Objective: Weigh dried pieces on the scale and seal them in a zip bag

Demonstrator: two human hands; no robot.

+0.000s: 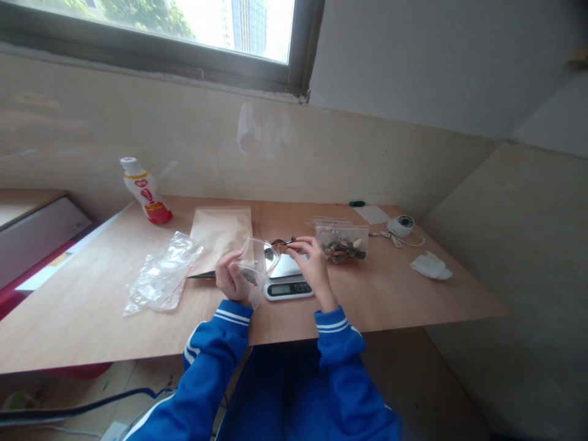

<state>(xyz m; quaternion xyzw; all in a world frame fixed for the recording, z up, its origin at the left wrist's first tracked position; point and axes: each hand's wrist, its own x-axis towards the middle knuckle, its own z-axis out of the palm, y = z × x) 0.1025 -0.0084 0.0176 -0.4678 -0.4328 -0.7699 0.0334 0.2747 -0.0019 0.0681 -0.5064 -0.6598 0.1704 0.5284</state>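
My left hand point(232, 278) is wrapped round a clear plastic cup point(253, 260), which is tilted with its mouth toward the right. A dark, pointed tool point(201, 275) shows to the left of that hand; whether it is held or lies on the table I cannot tell. With its fingertips, my right hand point(313, 260) pinches brown dried pieces point(281, 245) just beside the cup's rim. Below both hands is a white digital kitchen scale point(289, 290), its lit display too small to read. To the right stands a clear zip bag point(342, 245) of mixed dark and brown dried pieces.
A crumpled clear plastic bag point(160, 275) and a brown paper bag point(220, 229) lie left on the wooden table point(376, 300). A white-and-red bottle point(146, 193) stands behind. Rightward are a white dome camera point(400, 226), crumpled tissue point(430, 266), white paper point(372, 214) and a green-handled tool point(357, 203).
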